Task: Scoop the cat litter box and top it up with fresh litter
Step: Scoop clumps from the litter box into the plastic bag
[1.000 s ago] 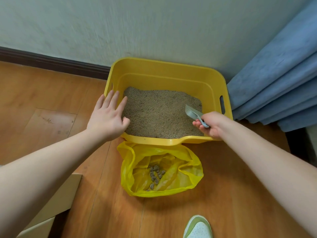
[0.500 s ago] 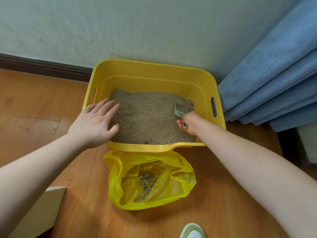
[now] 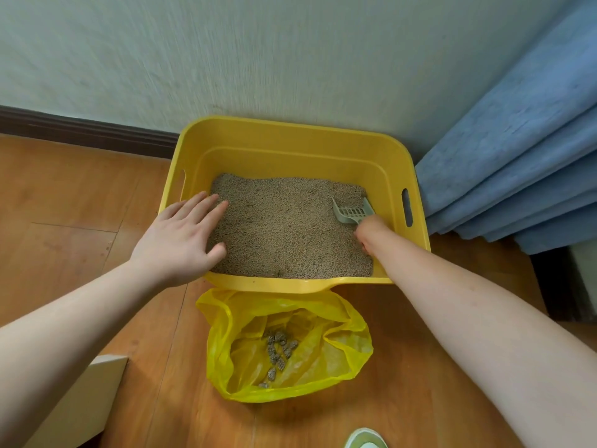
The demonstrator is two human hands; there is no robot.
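A yellow litter box (image 3: 292, 134) stands on the wood floor against the wall, filled with beige litter (image 3: 284, 227). My left hand (image 3: 181, 237) lies flat with fingers spread over the box's left rim and near-left corner, holding nothing. Inside the box on the right, my right hand (image 3: 371, 229) grips the handle of a pale grey-green slotted scoop (image 3: 352, 212). The scoop's blade points left and rests on the litter near the right wall. In front of the box, an open yellow plastic bag (image 3: 342, 347) holds several grey clumps (image 3: 279, 354).
A blue curtain (image 3: 517, 150) hangs to the right of the box, touching the floor. A dark baseboard (image 3: 80, 132) runs along the wall at left. A pale box corner (image 3: 80, 405) sits at the lower left. A shoe tip (image 3: 365, 439) shows at the bottom edge.
My right hand has carried the scoop from the box's near-right rim deeper into the box, onto the litter near the right wall. My left hand has slid slightly further over the left rim.
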